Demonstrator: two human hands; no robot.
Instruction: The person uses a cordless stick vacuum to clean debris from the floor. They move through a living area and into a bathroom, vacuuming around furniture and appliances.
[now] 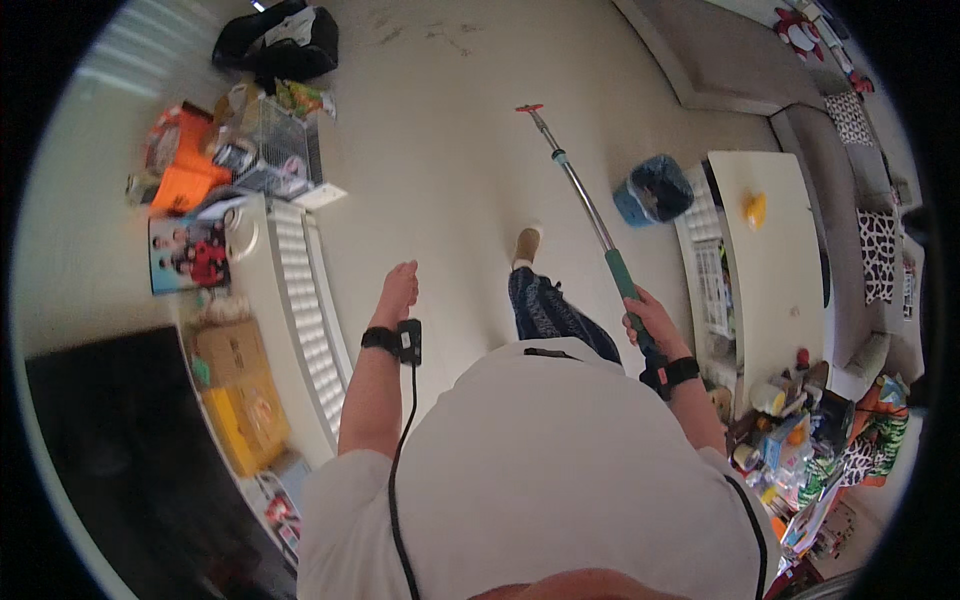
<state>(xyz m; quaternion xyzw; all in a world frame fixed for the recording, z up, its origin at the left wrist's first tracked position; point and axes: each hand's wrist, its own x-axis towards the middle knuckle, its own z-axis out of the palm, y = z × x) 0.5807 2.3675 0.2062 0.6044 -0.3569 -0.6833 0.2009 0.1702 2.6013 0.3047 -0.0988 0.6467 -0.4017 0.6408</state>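
Observation:
My right hand (654,321) is wrapped around the green grip of a telescopic metal pole (589,196). The pole slants forward and left, and at its far end is a small red-edged head (529,109). Whether that head touches the floor I cannot tell. My left hand (399,289) hangs in front of my left side with its fingers curled in and nothing visible in it. Beside it runs a white cabinet (262,300) with a ribbed front. Each wrist wears a black strap with a small device.
A blue-lined waste bin (652,191) stands right of the pole, beside a white coffee table (780,247) bearing a yellow object (754,210). Beyond are a grey-brown sofa (735,60) and, ahead left, a wire cage (289,142) and a black bag (277,41). Dark marks spot the floor (435,135).

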